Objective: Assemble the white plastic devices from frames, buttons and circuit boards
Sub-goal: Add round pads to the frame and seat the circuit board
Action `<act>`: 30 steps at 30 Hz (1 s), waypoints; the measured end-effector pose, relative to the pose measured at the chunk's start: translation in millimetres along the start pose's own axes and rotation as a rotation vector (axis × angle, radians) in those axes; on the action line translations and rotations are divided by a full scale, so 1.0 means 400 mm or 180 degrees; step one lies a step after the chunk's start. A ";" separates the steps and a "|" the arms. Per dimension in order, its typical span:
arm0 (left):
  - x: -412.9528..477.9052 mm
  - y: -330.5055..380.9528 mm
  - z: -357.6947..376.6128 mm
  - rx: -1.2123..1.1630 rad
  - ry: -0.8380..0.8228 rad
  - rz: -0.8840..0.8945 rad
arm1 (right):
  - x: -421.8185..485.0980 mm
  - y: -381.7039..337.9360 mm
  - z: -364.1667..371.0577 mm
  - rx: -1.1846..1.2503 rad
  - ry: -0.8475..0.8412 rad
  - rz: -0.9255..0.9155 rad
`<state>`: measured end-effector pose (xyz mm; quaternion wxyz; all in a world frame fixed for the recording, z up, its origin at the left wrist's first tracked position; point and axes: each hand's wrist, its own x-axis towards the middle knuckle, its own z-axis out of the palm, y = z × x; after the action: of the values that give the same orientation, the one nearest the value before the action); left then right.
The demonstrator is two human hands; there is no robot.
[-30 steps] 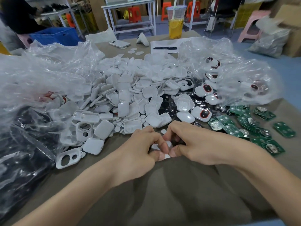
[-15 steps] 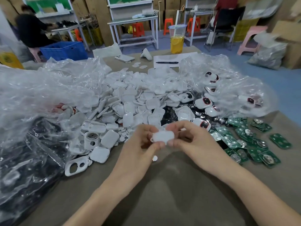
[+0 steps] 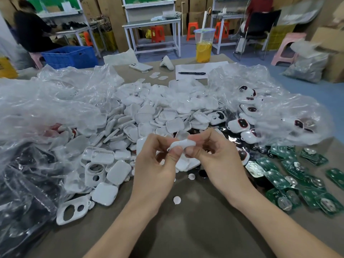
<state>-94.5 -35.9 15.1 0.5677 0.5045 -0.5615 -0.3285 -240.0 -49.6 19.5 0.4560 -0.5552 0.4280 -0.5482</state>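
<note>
White plastic shell piece (image 3: 183, 142), small and rounded, held above the near counter (image 3: 186, 235), centre of view. Left hand (image 3: 154, 164) pinches its left end between thumb and forefinger; right hand (image 3: 217, 157) pinches its right end likewise. Pile of white plastic covers (image 3: 149, 112) lies just beyond. Green circuit boards (image 3: 297, 185) spread at right. One white round button (image 3: 176, 199) lies on the counter between the wrists; a white two-hole frame (image 3: 71, 209) lies near left.
</note>
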 end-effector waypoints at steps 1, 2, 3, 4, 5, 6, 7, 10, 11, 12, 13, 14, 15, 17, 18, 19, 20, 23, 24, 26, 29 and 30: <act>0.000 -0.003 0.000 0.0054 0.0032 0.0030 | -0.001 0.002 0.002 -0.0003 0.0020 -0.0021; -0.001 -0.004 0.000 0.0103 0.0067 0.0051 | -0.003 0.001 0.004 -0.0007 0.0040 -0.0029; -0.001 -0.003 0.001 0.0143 0.0105 0.0070 | -0.004 0.002 0.006 -0.0017 0.0060 -0.0045; -0.001 -0.002 0.004 0.0167 0.0143 0.0094 | -0.005 0.004 0.006 -0.0024 0.0088 -0.0056; -0.003 -0.001 0.007 0.0172 0.0172 0.0122 | -0.006 0.006 0.006 -0.0021 0.0116 -0.0075; -0.004 0.000 0.011 0.0163 0.0200 0.0151 | -0.005 0.003 0.005 -0.0003 0.0131 -0.0093; -0.005 0.002 0.012 0.0146 0.0227 0.0178 | -0.003 0.002 0.003 0.0009 0.0110 -0.0126; -0.002 0.003 0.012 0.0130 0.0165 0.0398 | 0.008 -0.003 -0.014 0.0150 -0.0119 -0.0136; 0.002 0.002 0.008 0.0212 0.0126 0.0536 | 0.012 -0.002 -0.018 0.0305 -0.0239 -0.0045; 0.005 -0.001 0.002 0.0379 0.0103 0.0721 | 0.014 -0.002 -0.020 0.0579 -0.0367 0.0145; 0.007 -0.004 -0.004 0.0599 0.0087 0.0943 | 0.018 0.004 -0.022 0.0914 -0.0499 0.0388; 0.008 -0.008 -0.010 0.0801 0.0068 0.1159 | 0.020 0.006 -0.023 0.1252 -0.0613 0.0613; 0.009 -0.014 -0.014 0.0941 0.0028 0.1332 | 0.022 0.009 -0.025 0.1470 -0.0672 0.0724; 0.008 -0.020 -0.021 0.1077 -0.0118 0.1437 | 0.026 0.013 -0.028 0.1595 -0.0641 0.0759; 0.007 -0.019 -0.021 0.1093 -0.0203 0.1344 | 0.027 0.011 -0.031 0.1560 -0.0595 0.0741; 0.006 -0.016 -0.019 0.1061 -0.0287 0.1157 | 0.028 0.010 -0.034 0.1472 -0.0548 0.0698; 0.004 -0.011 -0.018 0.0962 -0.0371 0.0916 | 0.029 0.009 -0.036 0.1347 -0.0511 0.0653; 0.003 0.003 -0.012 0.0423 -0.0425 0.0326 | 0.029 0.004 -0.039 0.0845 -0.0438 0.0499; 0.005 0.007 -0.013 0.0280 -0.0375 0.0147 | 0.028 0.000 -0.038 0.0683 -0.0405 0.0448; 0.011 0.016 -0.017 0.0014 -0.0332 -0.0092 | 0.024 -0.004 -0.036 0.0494 -0.0392 0.0347; 0.019 0.023 -0.024 -0.0232 -0.0538 -0.0246 | 0.019 -0.010 -0.037 0.0445 -0.0361 0.0293; 0.020 0.023 -0.026 -0.0285 -0.0612 -0.0320 | 0.020 -0.011 -0.038 0.0427 -0.0340 0.0301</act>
<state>-84.8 -38.8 27.7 0.5161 0.4724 -0.5720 -0.4282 -255.1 -56.8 25.1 0.5398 -0.5310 0.3912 -0.5231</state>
